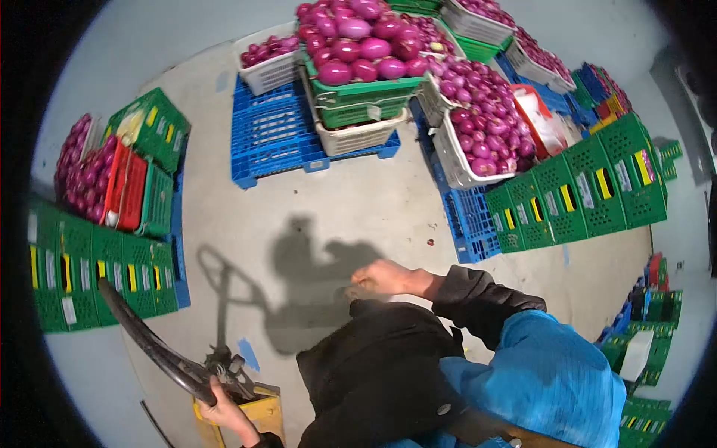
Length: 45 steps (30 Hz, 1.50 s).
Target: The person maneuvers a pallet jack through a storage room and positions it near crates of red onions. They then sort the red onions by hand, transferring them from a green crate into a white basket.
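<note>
My left hand (221, 409) is wrapped round the curved black handle (160, 347) of a yellow pallet jack (263, 414) at the lower left. In front of my body, my right hand (385, 278) is closed, fingers curled in. A small brownish patch shows beside its fingers, too blurred to name, and I cannot make out whether the hand holds it. My dark sleeve and a blue garment fill the lower right.
Ahead, a blue pallet (272, 134) bears stacked crates of red onions (362, 48). To the right, a white crate (459, 160) of onions stands beside green crates (582, 187). More green crates (93, 261) and a red crate (125, 187) line the left. Concrete floor (358, 205) lies between.
</note>
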{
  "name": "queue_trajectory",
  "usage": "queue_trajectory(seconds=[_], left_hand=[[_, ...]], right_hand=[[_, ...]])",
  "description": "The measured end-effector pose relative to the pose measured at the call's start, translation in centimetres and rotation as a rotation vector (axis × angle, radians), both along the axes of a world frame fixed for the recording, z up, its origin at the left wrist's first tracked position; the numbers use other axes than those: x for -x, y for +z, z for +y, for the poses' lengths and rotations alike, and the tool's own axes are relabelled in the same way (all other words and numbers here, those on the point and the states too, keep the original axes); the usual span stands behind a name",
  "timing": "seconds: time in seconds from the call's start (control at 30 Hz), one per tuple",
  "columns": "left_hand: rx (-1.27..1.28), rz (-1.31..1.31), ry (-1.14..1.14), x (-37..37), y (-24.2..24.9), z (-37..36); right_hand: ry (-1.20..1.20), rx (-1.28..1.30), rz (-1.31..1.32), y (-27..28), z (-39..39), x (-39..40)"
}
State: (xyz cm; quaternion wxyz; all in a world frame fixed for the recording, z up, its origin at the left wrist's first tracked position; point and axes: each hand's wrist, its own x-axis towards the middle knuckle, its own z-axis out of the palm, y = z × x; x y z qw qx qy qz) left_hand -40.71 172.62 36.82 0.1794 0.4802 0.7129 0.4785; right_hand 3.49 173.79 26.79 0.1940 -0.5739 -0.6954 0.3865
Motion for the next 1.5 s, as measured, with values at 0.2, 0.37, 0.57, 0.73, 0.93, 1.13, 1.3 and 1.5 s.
queue_trajectory(seconds=[0.2,0.37,0.57,0.73,0.93,1.13,1.3,1.5], left_hand=[[-0.09,-0.045,-0.018,-13.6,6.6,3.5],[-0.113,-0.124,-0.04,-19.5,6.9,8.1],[-0.09,-0.229,-0.02,-26.0,6.1,14.3],[-0.137,-0.16,-0.051,-33.8,7.1,15.9],[-0.099,-0.208,-0.111,-42.8,6.9,14.7],[-0.176,0.137,-0.178,-51.8,5.6,11.7],[-0.201,0.111,-0.296,-59.4,4.5,8.7],[-0.224,0.23,-0.434,-66.7,4.2,4.3]], right_hand=[[-0.167,-0.111,0.053,2.2,-0.9,-9.8],[-0.149,-0.113,0.065,3.3,3.1,-14.0],[-0.153,-0.209,0.242,10.1,11.3,-18.8],[0.004,-0.244,0.398,17.2,18.1,-18.3],[0.147,-0.185,0.706,20.2,19.8,-16.4],[0.196,-0.018,1.025,19.7,19.0,-19.3],[0.089,0.257,1.115,21.2,16.0,-26.8],[-0.203,0.237,1.197,22.1,10.1,-32.7]])
